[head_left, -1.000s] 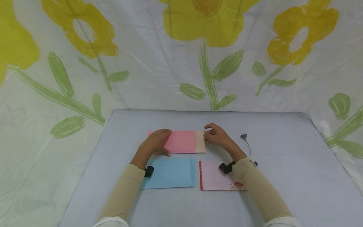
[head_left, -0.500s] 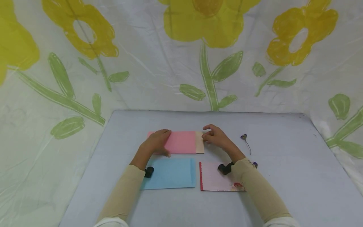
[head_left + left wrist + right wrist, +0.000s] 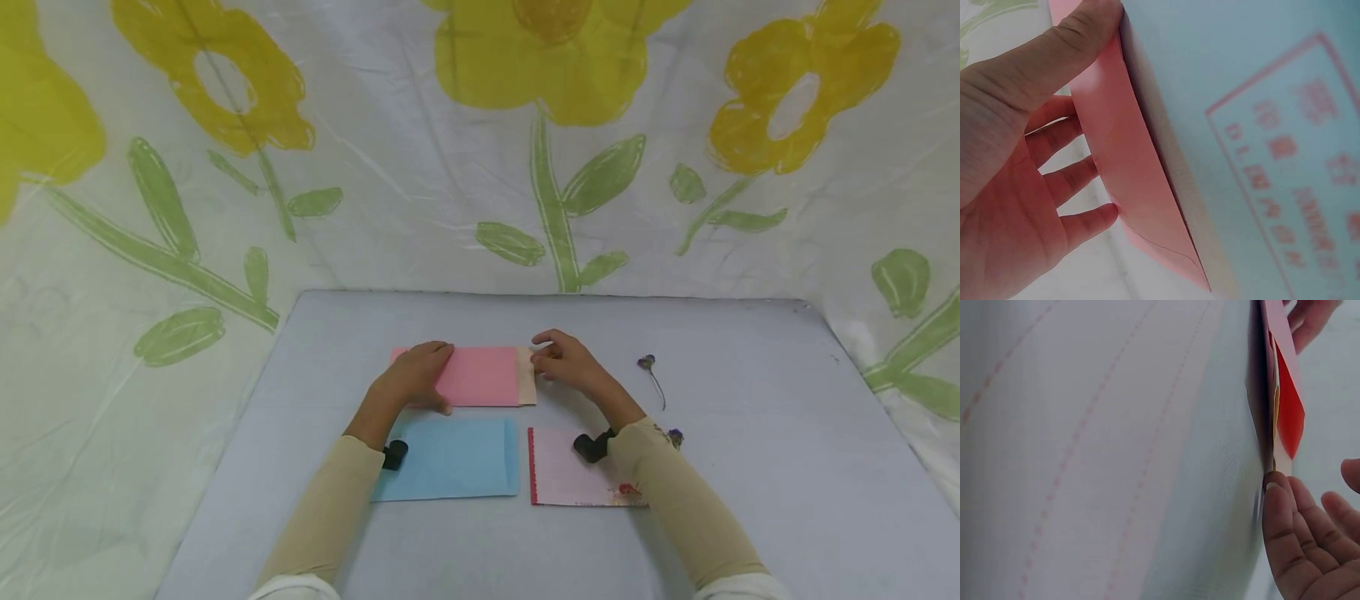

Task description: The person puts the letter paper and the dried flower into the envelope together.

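Note:
A pink envelope point(image 3: 483, 375) lies flat toward the back of the table, with a cream card point(image 3: 527, 390) sticking out of its right end. My left hand point(image 3: 415, 372) rests across the envelope's left part; in the left wrist view its spread fingers point(image 3: 1094, 222) and thumb press on the pink paper. At the other end, my right hand point(image 3: 572, 367) pinches the card's outer edge between thumb and fingers. The right wrist view shows the red inside point(image 3: 1290, 415) of the envelope's mouth beside the card's thin edge. Most of the card is hidden inside the envelope.
In front of the pink envelope lie a light blue envelope point(image 3: 457, 458) and, to its right, a pale pink envelope point(image 3: 555, 467) with a red edge, partly under my right forearm. A dried flower point(image 3: 651, 377) lies at the right; another flower head point(image 3: 676, 437) shows beside my sleeve.
My right hand has shifted slightly left, and the cream card has slid a little further into the pink envelope. The left hand has stayed in place.

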A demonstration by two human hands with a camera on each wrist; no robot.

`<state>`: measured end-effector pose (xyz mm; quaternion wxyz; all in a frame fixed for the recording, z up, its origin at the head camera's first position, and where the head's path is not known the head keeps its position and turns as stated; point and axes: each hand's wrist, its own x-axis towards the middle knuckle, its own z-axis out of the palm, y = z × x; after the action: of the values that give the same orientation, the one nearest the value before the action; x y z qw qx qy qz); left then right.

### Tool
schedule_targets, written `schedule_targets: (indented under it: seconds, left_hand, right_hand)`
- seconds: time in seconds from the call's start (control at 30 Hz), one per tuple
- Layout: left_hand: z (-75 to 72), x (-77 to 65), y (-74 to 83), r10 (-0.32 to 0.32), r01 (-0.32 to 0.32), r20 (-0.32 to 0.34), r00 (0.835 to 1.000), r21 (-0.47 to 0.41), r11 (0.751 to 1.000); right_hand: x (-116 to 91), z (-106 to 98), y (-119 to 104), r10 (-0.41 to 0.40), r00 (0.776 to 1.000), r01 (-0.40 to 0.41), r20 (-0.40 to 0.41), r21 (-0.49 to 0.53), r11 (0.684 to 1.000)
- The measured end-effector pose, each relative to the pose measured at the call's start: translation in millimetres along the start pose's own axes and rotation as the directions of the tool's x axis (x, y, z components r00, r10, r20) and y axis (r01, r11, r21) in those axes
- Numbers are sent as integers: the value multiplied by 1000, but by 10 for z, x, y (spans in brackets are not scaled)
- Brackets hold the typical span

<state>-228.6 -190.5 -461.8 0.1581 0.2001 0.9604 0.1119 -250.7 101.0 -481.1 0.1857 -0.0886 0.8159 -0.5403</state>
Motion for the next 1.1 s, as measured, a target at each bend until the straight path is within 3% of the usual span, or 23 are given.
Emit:
schedule_targets:
  seconds: [1.1]
  left_hand:
    - [13, 12, -26, -15, 15, 10, 1000, -18, 1000]
  right_hand:
    - [63, 112, -13, -58, 998, 58, 18, -16, 998]
